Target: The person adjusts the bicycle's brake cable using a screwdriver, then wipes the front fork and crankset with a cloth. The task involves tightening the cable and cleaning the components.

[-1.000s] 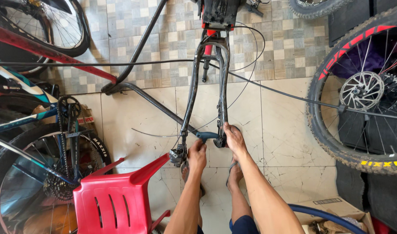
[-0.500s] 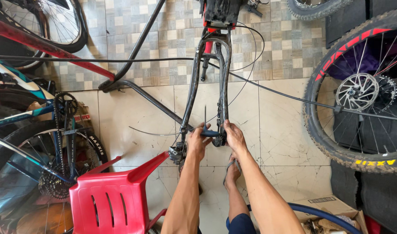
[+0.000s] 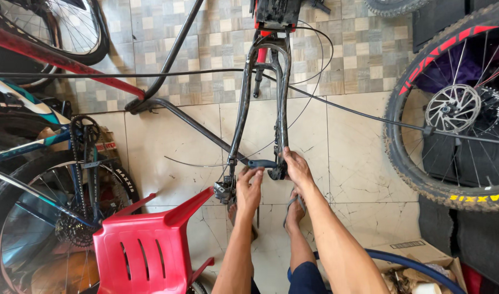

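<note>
Hands at bike frame (image 3: 260, 109) rear end: left hand (image 3: 250, 188) fingers pinch blue-handled tool (image 3: 262, 163); right hand (image 3: 296, 167) fingers grip frame tip. Red chair (image 3: 146, 245) left of frame.

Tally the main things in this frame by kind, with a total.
Hands: 2, left hand, right hand
Wheelless bike frame: 1
Blue-handled tool: 1
Red plastic chair: 1
Spoked wheels: 3
Cardboard box: 1
Total: 9
</note>
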